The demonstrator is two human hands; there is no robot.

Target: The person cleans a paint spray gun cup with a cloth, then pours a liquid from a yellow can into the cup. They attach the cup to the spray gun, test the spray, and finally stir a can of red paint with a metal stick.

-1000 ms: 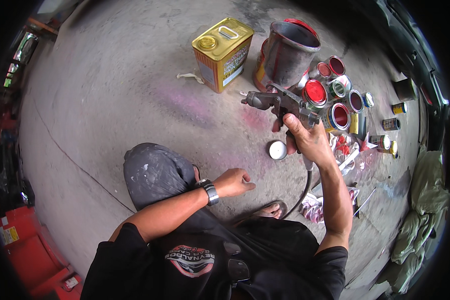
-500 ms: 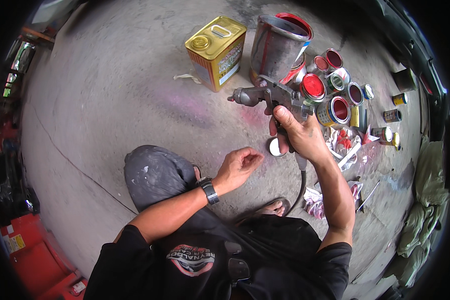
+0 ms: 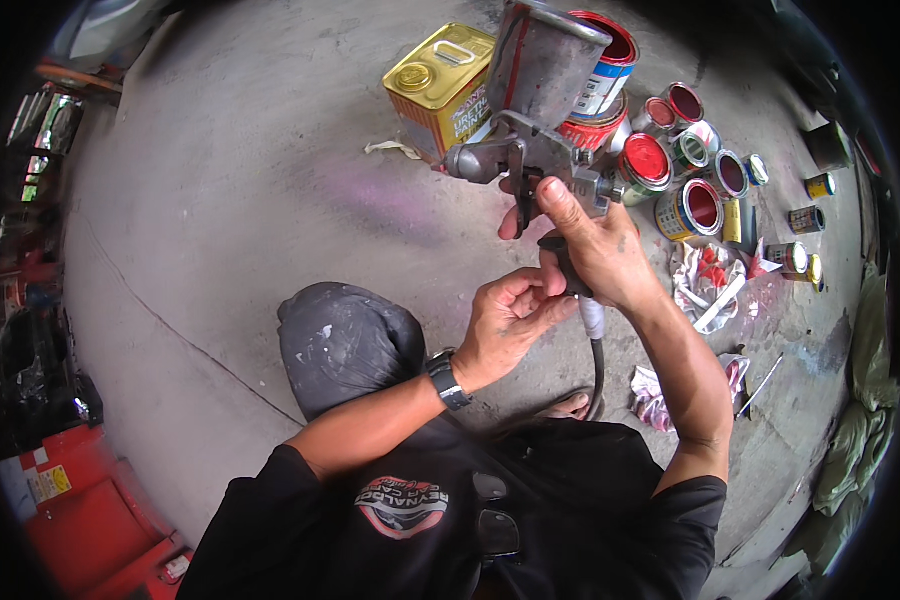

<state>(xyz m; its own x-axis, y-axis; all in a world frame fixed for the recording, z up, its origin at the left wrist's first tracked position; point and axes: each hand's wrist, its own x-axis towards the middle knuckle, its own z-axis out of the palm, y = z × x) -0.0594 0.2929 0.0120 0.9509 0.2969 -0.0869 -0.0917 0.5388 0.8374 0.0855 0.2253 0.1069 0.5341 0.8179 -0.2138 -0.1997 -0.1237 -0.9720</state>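
Observation:
My right hand (image 3: 610, 255) is wrapped round the grip of a metal spray gun (image 3: 555, 155), its thumb along the side of the body. A grey metal cup (image 3: 542, 68) sits upright on top of the gun; its contents are hidden. The nozzle points left. Below the grip, a white-wrapped connector (image 3: 592, 318) leads into a dark air hose (image 3: 598, 365). My left hand (image 3: 508, 325), with a black wristwatch (image 3: 448, 380), is closed with thumb and fingers drawn together at the bottom of the grip. What the fingertips pinch there is too small to make out.
A gold rectangular can (image 3: 440, 85) stands beyond the gun. Several open paint cans, including a red-filled one (image 3: 645, 160), crowd the far right. Stained rags (image 3: 705, 285) lie on the concrete floor, near a thin stick (image 3: 765, 385). A red case (image 3: 95, 530) is at lower left.
My left hand has moved up and right to the base of the spray gun's grip. The gun, in my right hand, has shifted slightly up and left in view.

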